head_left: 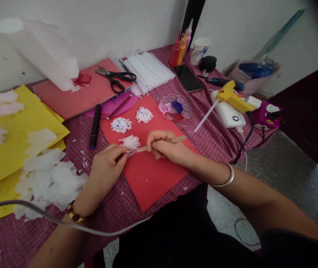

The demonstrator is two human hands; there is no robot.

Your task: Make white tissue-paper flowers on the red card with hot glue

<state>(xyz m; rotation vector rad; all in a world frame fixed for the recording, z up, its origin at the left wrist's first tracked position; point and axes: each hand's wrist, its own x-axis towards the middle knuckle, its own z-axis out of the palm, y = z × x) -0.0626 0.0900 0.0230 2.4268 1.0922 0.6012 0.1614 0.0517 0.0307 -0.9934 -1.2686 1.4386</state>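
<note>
My right hand (166, 147) is closed around a thin wooden stick (175, 140) and holds it level over a red paper sheet (150, 175). My left hand (109, 163) pinches the stick's left end next to a white tissue flower (131, 142). Two more white flowers with blue specks, one flower (121, 124) and another flower (144, 114), lie further back on the red sheet. Both hands rest low over the sheet.
Black scissors (117, 77) lie on pink card. A black marker (94, 125), a clear paint palette (175, 108), a phone (188, 77), paint bottles (179, 50), a yellow glue gun (233, 97), yellow sheets (10, 149) and white tissue scraps (49, 178) surround the red sheet. A grey cable (63, 223) crosses the front.
</note>
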